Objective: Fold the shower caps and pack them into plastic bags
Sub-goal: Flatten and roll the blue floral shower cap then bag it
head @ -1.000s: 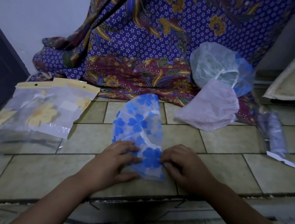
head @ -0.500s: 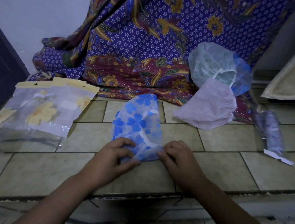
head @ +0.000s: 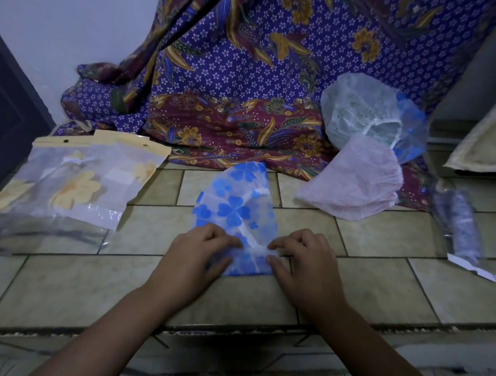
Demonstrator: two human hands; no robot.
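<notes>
A blue-flowered shower cap (head: 236,207) lies flat on the tiled floor in front of me. My left hand (head: 195,258) pinches its near left edge, fingers curled over the plastic. My right hand (head: 300,261) pinches its near right edge the same way. The cap's near end is folded between both hands. A pink cap (head: 358,185) and a white-green cap (head: 358,110) over a blue one (head: 410,130) lie at the back right. Clear bags with yellow headers (head: 88,180), holding yellow-flowered caps, lie at the left.
A purple and maroon patterned cloth (head: 250,83) hangs behind and spreads onto the floor. A rolled packed bag (head: 462,230) lies at the right. A dark door (head: 4,118) stands at the left. A floor ledge (head: 228,327) runs under my wrists.
Both hands folded the cap's near end up and then brought it back down toward me; they still pinch it at the near edge.
</notes>
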